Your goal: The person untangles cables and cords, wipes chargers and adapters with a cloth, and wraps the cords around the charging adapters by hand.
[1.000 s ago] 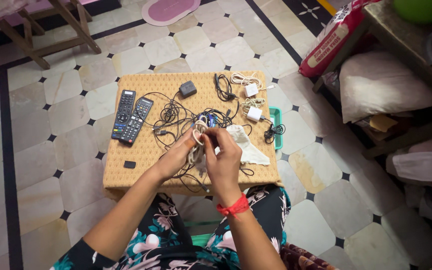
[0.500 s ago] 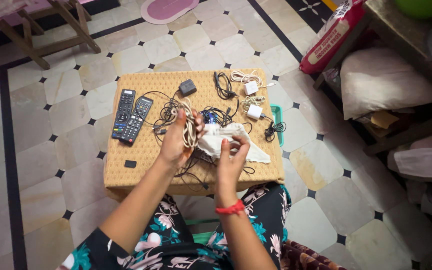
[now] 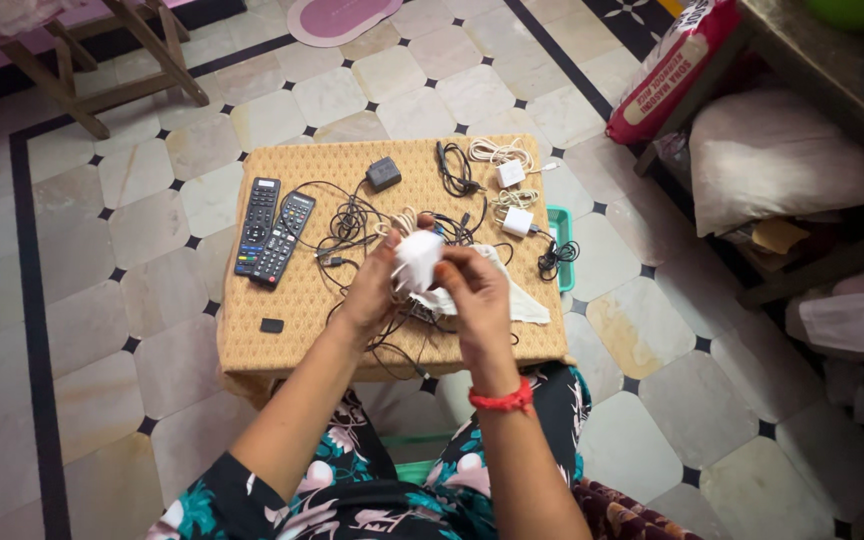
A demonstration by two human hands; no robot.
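My left hand (image 3: 372, 290) holds a coiled beige cable (image 3: 404, 222), and a white cloth (image 3: 418, 258) is pressed around the coil. My right hand (image 3: 476, 290) grips that cloth from the right; its loose end (image 3: 524, 305) trails onto the tan woven stool top (image 3: 292, 310). Both hands hover over a tangle of black cables (image 3: 352, 225) in the middle of the stool. Two black remotes (image 3: 272, 238) lie at the left. A small black adapter (image 3: 383, 174) sits at the far edge.
Two white chargers with coiled cords (image 3: 510, 195) and a black coiled cable (image 3: 455, 168) lie at the stool's far right. A small black piece (image 3: 272, 325) rests near the front left. A red sack (image 3: 667, 70), pale bundles (image 3: 782, 160) and a wooden stand (image 3: 102, 70) surround the stool.
My right hand has lifted the white cloth off the stool and brought it against the cable coil in my left hand. The two hands have closed together.
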